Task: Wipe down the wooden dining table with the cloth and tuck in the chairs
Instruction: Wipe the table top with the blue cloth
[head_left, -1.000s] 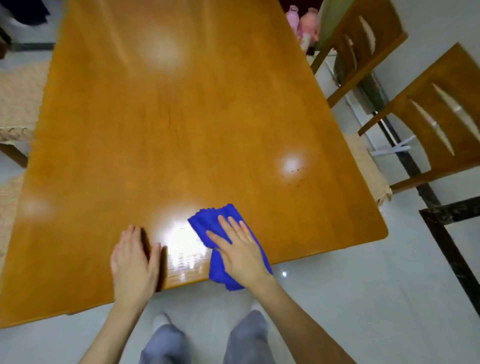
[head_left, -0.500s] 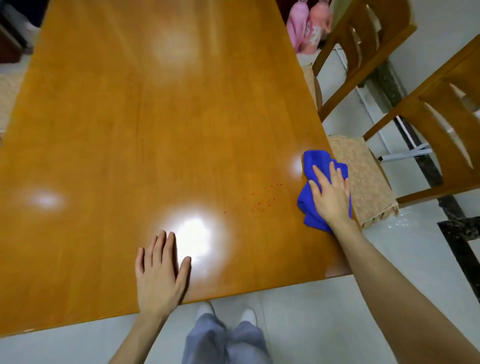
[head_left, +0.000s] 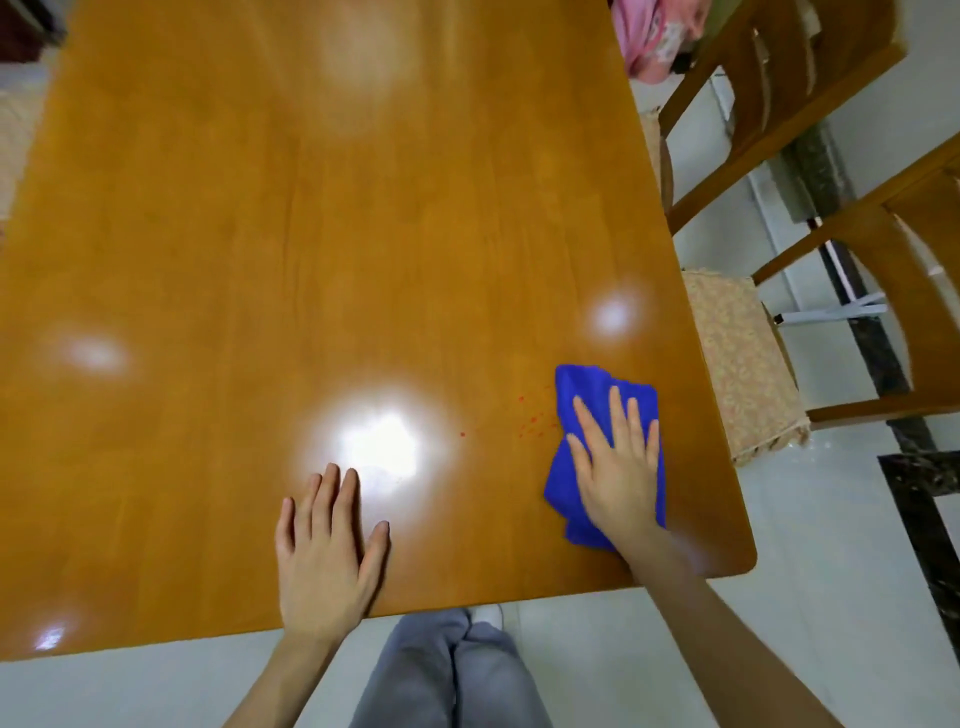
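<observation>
Bright indoor light from above, u can tell bc the glossy surface (head_left: 260, 234) throws back several white hotspots, biggest one totally blown out just beyond the left hand (head_left: 324, 561). Shadows are soft and faint. Wide-angle lens bows the surface edges pretty hard. Far end + the chair (head_left: 841, 47) at top right look smeary, some motion blur imo. Colours fine tho.

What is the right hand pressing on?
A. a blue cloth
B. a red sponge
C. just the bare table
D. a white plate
A: the right hand lies flat, with straight fingers, on the blue cloth near the corner of the table.
</observation>
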